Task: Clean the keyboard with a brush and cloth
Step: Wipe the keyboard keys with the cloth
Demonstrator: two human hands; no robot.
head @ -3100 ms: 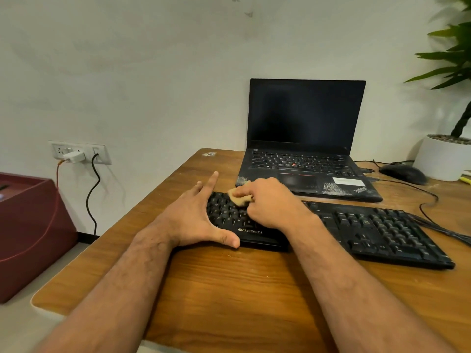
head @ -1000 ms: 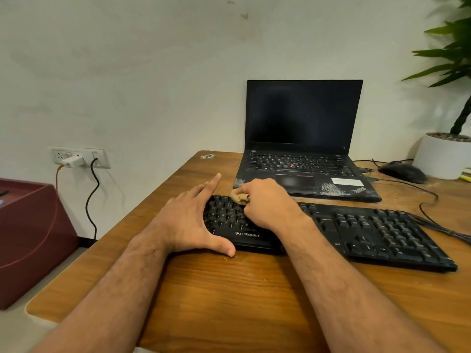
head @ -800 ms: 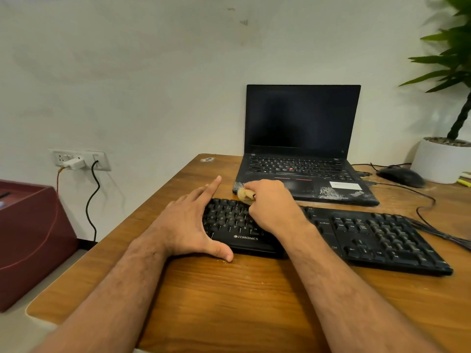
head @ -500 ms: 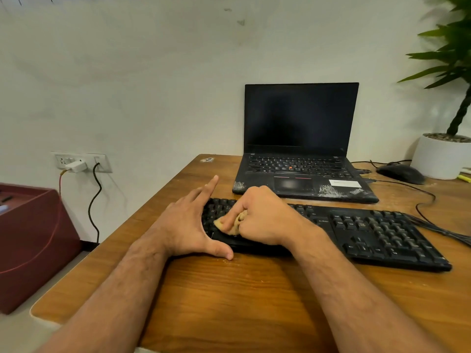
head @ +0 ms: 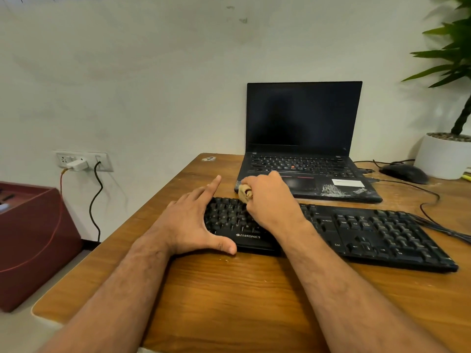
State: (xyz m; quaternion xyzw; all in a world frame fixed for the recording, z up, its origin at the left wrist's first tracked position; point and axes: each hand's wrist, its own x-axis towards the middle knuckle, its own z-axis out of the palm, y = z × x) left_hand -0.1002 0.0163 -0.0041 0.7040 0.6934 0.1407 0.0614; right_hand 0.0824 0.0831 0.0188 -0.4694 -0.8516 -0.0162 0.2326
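A black Zebronics keyboard (head: 369, 233) lies across the wooden table (head: 242, 296). My left hand (head: 193, 222) rests flat against the keyboard's left end, fingers straight and thumb spread along its front edge. My right hand (head: 272, 200) grips a small crumpled tan cloth (head: 244, 192) and presses it on the upper-left keys, near the keyboard's far edge. Most of the cloth is hidden inside my fist. No brush is in view.
An open black laptop (head: 303, 154) stands just behind the keyboard. A black mouse (head: 404, 173), cables (head: 433, 197) and a white plant pot (head: 443, 156) sit at the right. A maroon box (head: 33, 240) stands on the floor at the left, below a wall socket (head: 81, 161).
My right hand wiped the cloth from the keyboard's back edge down toward the front-left keys, then back up to the far edge. My left hand has stayed at the left end.
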